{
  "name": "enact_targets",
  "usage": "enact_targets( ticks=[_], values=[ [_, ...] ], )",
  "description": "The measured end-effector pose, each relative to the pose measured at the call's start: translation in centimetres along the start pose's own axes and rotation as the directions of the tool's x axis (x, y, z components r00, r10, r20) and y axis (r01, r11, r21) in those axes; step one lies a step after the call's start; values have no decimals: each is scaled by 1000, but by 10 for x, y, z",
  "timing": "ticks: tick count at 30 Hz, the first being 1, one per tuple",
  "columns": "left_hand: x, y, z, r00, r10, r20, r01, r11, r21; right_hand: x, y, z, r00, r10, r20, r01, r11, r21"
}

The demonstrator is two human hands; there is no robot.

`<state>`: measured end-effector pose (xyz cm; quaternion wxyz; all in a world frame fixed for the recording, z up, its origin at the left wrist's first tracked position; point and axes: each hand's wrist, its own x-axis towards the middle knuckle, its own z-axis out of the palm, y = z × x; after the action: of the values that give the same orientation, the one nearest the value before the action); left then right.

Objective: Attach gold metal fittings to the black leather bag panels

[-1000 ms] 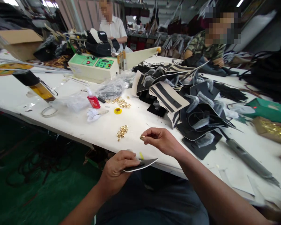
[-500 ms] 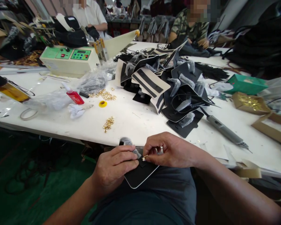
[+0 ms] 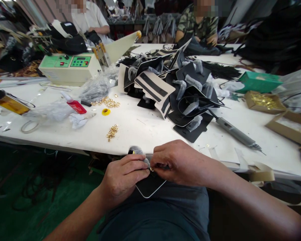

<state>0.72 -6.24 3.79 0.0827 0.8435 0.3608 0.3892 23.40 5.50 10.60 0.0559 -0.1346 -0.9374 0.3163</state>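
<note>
A black panel with a pale edge (image 3: 149, 188) rests on my lap against the table's front edge. My left hand (image 3: 124, 174) lies over its left side, fingers together, holding it. In a pinch, my right hand (image 3: 174, 163) has a small gold metal piece (image 3: 152, 169) at its fingertips, down on the panel beside my left fingertips. A plastic-wrapped part (image 3: 135, 150) sticks out at the panel's top. On the table lie a small pile of gold pieces (image 3: 112, 132) and a larger one (image 3: 106, 101).
A heap of black and beige panels (image 3: 155, 87) fills the middle of the table. Around it are a grey soldering-type tool (image 3: 237, 133), a red bottle (image 3: 76, 106), yellow tape (image 3: 105, 111), a control box (image 3: 70, 73) and an open carton (image 3: 264, 101). Two people sit across.
My right hand has moved slightly left and closer to my left fingertips, and its fingers now cover more of the gold piece. The whole view has shifted a little.
</note>
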Motion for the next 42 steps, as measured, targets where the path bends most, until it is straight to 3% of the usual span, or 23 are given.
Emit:
enact_targets(
  ticks=[13, 19, 27, 34, 42],
  values=[
    [2, 4, 8, 997, -59, -52, 59, 998, -14, -2, 8, 19, 991, 111, -69, -101, 985, 140],
    [1, 3, 9, 997, -61, -49, 59, 998, -38, -2, 6, 25, 958, 269, -99, -247, 950, 190],
    [-1, 3, 9, 997, -66, -52, 62, 996, -65, -7, 7, 30, 918, 366, -155, -332, 920, 209],
    [0, 4, 11, 994, -94, -60, 90, 993, -71, -12, 4, 37, 945, 297, -139, -247, 924, 292],
    [2, 8, 14, 986, -108, -126, 97, 991, -91, -29, -4, 31, 959, 269, -87, -208, 880, 427]
  ],
)
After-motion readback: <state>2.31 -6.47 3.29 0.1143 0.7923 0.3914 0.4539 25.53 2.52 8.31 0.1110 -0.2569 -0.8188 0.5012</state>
